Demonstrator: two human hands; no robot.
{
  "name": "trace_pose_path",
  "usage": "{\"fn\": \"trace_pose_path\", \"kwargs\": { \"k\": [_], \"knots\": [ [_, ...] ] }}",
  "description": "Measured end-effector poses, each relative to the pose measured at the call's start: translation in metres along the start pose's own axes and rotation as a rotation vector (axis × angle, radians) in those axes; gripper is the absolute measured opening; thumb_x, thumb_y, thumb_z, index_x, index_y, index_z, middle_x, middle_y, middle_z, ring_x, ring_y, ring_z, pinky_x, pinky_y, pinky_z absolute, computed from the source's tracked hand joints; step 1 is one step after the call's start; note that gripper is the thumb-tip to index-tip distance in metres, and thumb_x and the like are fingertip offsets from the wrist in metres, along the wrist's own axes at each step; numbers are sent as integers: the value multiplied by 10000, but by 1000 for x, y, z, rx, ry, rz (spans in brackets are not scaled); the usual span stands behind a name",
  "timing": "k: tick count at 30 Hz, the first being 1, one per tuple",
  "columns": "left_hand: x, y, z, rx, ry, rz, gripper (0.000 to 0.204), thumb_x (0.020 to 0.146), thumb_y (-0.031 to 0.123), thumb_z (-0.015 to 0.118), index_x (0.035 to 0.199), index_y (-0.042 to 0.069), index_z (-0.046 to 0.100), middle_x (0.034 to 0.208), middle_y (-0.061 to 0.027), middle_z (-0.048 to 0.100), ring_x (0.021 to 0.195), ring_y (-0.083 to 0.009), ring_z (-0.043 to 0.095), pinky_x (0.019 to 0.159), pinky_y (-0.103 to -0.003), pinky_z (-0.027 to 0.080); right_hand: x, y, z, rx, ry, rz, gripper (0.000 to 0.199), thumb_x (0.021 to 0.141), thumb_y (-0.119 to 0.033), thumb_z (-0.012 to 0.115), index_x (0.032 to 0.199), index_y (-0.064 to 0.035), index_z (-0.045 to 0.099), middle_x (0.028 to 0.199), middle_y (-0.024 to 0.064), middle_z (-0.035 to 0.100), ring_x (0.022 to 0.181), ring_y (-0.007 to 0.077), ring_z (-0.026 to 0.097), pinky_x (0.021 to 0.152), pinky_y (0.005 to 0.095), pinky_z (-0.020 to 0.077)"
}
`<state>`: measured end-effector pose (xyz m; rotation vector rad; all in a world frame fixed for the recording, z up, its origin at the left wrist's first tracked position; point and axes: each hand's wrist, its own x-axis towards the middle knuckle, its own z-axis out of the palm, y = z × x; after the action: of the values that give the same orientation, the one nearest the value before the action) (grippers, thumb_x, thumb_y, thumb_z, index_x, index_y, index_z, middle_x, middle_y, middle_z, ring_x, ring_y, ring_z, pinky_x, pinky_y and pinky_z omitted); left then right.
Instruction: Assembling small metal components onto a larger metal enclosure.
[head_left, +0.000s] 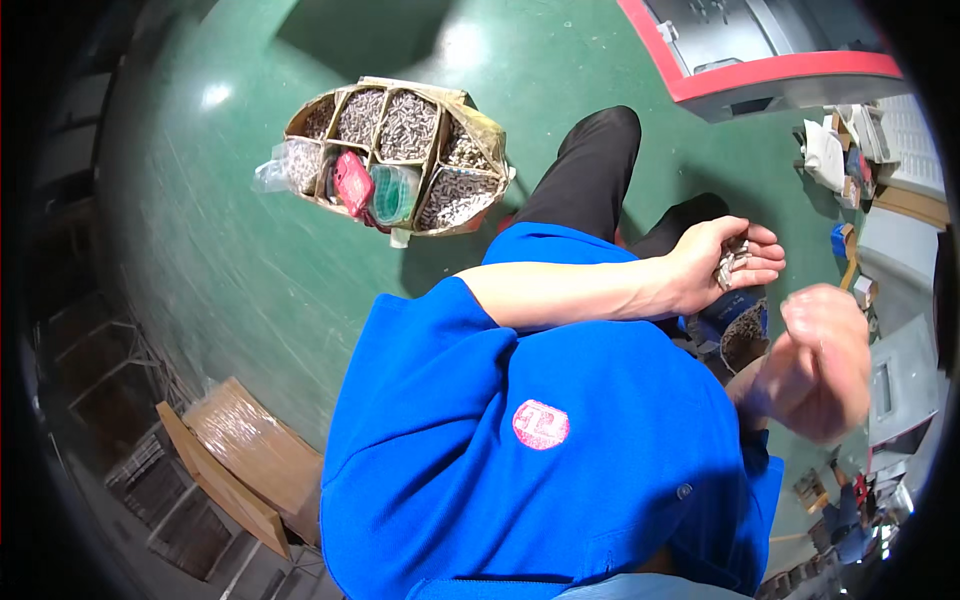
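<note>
My left hand [700,262] is turned palm up, its fingers loosely curled around a small heap of short metal pieces [733,262] that look like screws or pins. To its right, my right hand [822,365] is raised closer to the camera, with the fingers curled in. Whether anything is between those fingers is hidden. Below and between the hands stands a blue container [715,318], partly covered by my arm and body. Many small grey-brown pieces [745,338] lie inside it.
A divided box [440,165] on the green floor holds small metal parts, a red packet [353,183], a green tub [393,195] and a clear bag [290,165]. A red-edged grey machine [780,80] stands at the far right. Cardboard [250,450] lies at lower left.
</note>
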<state>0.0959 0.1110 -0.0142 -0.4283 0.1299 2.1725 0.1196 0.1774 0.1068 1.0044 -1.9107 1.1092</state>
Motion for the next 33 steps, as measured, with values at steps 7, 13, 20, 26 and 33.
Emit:
{"fn": "trace_pose_path", "kwargs": {
  "k": [7,13,20,26,33],
  "knots": [
    [-9,5,-2,-11,-41,7,327,955,193,343,1035,-70,519,1019,-206,587,986,-299,602,856,-366,530,17,-26,15,192,465,-208,150,953,-198,434,847,-166,536,625,-62,434,532,87,435,508,235,365],
    [-8,16,-7,-54,-31,98,307,948,180,358,1033,-66,522,1010,-206,590,973,-303,607,850,-373,533,31,-22,47,264,-21,-128,183,933,-271,444,871,-176,587,710,-72,499,633,83,517,623,213,433],
    [-27,36,-2,-260,-227,-176,244,814,51,645,1016,-28,534,1022,-168,607,945,-271,598,814,-382,505,-38,34,109,-51,-127,-76,348,648,-47,630,979,55,602,901,179,647,720,255,618,654,355,491],
    [-3,17,-14,-294,-296,80,342,944,246,375,1052,-19,563,1059,-137,601,874,-213,578,718,-329,482,22,16,66,56,-229,78,293,668,65,687,943,85,588,787,189,642,668,264,607,615,380,480],
    [-36,57,11,-215,-332,60,505,962,321,329,1352,-1,341,1415,-183,331,1320,-311,307,1083,-412,295,-7,27,19,-230,16,442,168,650,29,702,811,33,652,720,103,640,688,223,618,623,302,467]
  ]
}}
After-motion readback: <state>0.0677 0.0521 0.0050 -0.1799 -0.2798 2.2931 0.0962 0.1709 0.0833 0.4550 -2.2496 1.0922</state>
